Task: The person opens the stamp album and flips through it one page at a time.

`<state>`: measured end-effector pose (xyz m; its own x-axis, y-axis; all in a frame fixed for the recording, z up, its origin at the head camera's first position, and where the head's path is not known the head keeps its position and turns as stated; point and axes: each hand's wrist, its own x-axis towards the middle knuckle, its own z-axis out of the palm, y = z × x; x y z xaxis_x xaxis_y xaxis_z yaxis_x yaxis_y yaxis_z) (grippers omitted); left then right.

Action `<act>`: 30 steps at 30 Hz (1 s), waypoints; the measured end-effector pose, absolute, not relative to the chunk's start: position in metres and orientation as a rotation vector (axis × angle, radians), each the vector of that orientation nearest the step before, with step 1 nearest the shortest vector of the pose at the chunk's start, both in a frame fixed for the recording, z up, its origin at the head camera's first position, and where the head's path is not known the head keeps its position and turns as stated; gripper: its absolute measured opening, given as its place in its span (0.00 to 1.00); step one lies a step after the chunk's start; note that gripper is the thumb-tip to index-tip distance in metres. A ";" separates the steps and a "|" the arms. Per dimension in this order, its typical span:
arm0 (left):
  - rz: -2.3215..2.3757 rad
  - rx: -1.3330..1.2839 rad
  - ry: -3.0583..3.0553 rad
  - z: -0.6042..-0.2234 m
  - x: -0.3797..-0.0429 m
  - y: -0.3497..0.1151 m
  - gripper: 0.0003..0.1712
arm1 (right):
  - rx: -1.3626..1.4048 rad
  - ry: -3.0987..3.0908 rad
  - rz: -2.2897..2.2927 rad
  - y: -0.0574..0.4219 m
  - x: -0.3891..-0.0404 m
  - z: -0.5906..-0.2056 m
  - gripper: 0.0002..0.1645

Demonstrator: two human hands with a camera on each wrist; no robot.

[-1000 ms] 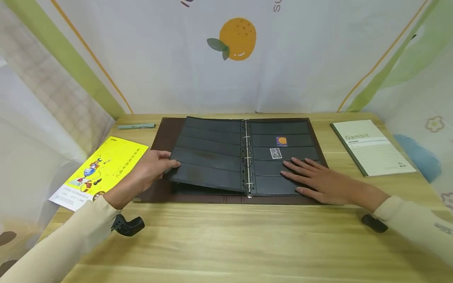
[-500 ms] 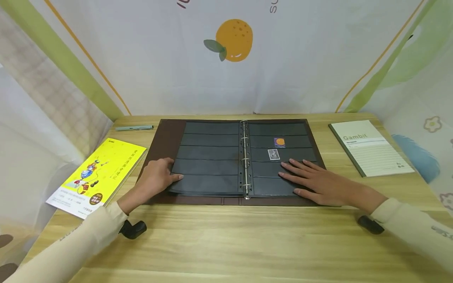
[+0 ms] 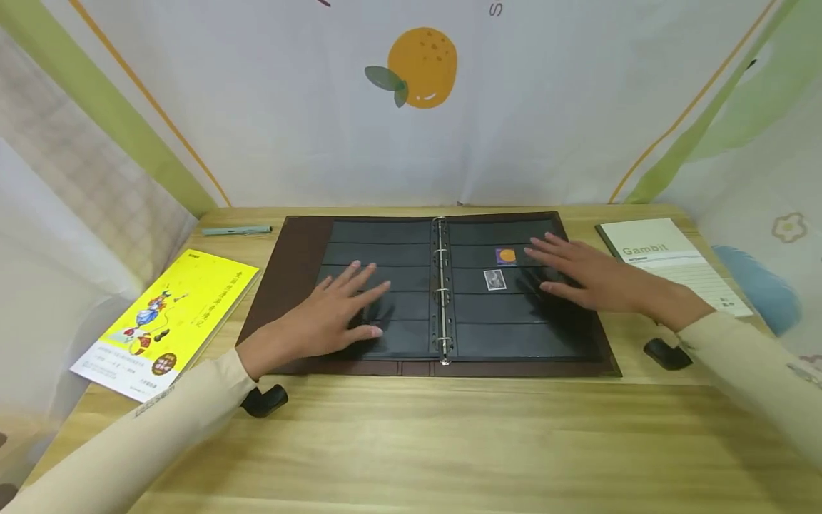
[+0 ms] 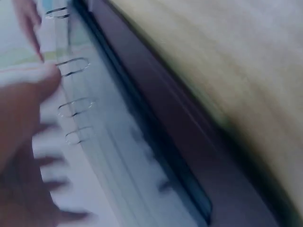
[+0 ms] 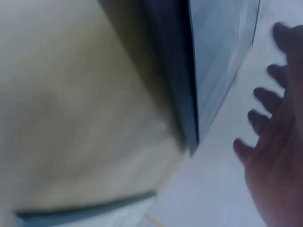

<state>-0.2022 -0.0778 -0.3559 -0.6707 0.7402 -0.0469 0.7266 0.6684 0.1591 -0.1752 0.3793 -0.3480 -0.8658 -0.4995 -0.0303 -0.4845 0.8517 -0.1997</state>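
An open stamp album with a dark brown cover and ring binding lies flat on the table. Its black strip pages face up on both sides. Two stamps sit on the right page: a purple one with an orange disc, and below it a grey one with a white border. My left hand hovers above the left page with fingers spread. Over the right page's outer edge is my right hand, fingers extended, its shadow falling on the page. Neither hand holds anything. Both wrist views are blurred.
A yellow illustrated book lies at the left of the table, with a pale green pen behind it. To the right rests a notebook marked Gambit, partly covered by my right hand and forearm. A printed curtain hangs behind.
The left page was lowered flat, and my left hand let go of its edge and moved right above it. My right hand lifted off the right page and moved back toward its outer edge.
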 end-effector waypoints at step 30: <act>-0.104 1.521 2.361 -0.371 -0.204 -0.063 0.37 | -0.547 3.031 -0.236 0.399 -0.266 -0.338 0.35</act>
<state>-0.2044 -0.0628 -0.3711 -0.3757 0.8725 -0.3124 0.8966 0.4275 0.1155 -0.2661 0.3995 -0.3380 -0.9359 -0.3514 -0.0243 -0.3434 0.9256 -0.1594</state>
